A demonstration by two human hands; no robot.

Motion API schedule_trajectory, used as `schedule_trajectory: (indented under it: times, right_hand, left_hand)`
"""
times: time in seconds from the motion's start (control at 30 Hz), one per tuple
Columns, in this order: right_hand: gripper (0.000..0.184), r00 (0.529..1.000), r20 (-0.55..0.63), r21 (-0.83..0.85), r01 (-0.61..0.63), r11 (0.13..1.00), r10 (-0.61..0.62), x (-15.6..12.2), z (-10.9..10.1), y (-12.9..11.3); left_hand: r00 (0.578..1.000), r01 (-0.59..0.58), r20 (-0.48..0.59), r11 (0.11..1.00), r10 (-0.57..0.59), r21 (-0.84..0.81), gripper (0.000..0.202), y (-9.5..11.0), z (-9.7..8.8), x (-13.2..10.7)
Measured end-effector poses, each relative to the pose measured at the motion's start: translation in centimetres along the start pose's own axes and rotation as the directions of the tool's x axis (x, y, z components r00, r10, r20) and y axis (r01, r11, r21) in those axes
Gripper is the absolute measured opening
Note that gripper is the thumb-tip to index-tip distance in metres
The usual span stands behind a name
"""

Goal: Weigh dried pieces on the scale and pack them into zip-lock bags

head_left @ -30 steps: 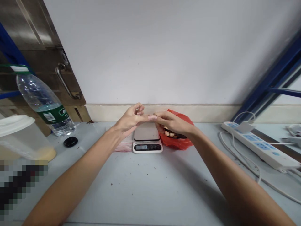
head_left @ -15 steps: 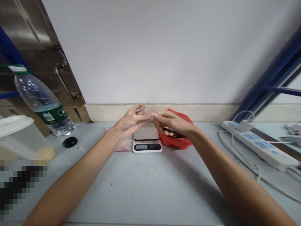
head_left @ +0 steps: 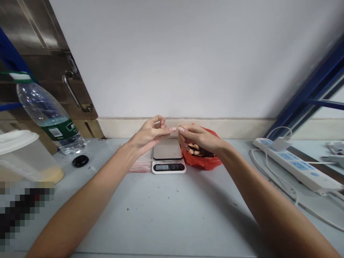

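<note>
My left hand (head_left: 150,135) hovers over a small kitchen scale (head_left: 168,150), with thumb and forefinger pressed together and the far fingers curled. Whatever is between those fingertips is too small to make out. Just to its right, my right hand (head_left: 197,137) is closed in a pinch, and its contents are hidden too. A narrow gap separates the two sets of fingertips. The scale's lit display (head_left: 162,167) appears to read 15. Below my right hand, an open red plastic bag (head_left: 205,163) holds brown, pale-edged dried pieces (head_left: 197,151).
A thin pink-striped plastic bag (head_left: 139,165) lies left of the scale. Further left are a water bottle (head_left: 55,123), a black round lid (head_left: 80,161) and a lidded plastic jug (head_left: 27,161). A white power strip (head_left: 295,163) with cables lies right. Dark crumbs dot the table (head_left: 172,222).
My fingertips were touching over the scale; now they are slightly apart. My right hand has shifted a little to the right. The scale and bag stay in place.
</note>
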State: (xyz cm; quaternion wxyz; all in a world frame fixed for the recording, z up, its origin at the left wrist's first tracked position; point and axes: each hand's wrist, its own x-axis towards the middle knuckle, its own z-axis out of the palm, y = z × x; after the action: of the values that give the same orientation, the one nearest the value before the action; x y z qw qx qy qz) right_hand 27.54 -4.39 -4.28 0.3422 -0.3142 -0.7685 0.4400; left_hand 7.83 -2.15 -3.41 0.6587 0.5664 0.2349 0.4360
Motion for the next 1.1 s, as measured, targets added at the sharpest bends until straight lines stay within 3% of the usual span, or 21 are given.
schedule_trajectory:
  times: [0.43,0.97,1.1]
  right_hand:
    - [0.05,0.999,-0.023,-0.051,-0.028,0.998,0.027,-0.2,-0.4,-0.2]
    - [0.05,0.998,-0.056,-0.114,0.009,0.993,-0.016,-0.5,-1.3,-1.1]
    - [0.047,0.998,-0.065,-0.161,-0.002,0.987,-0.008,-0.6,-1.6,-1.3]
  left_hand:
    - [0.998,0.023,-0.063,0.992,-0.015,0.121,0.046,0.3,0.2,-0.1]
    - [0.992,-0.014,-0.12,0.985,0.035,0.173,0.052,0.2,-0.1,0.0]
    - [0.987,-0.062,-0.132,0.97,0.095,0.235,0.048,0.1,-0.1,0.0]
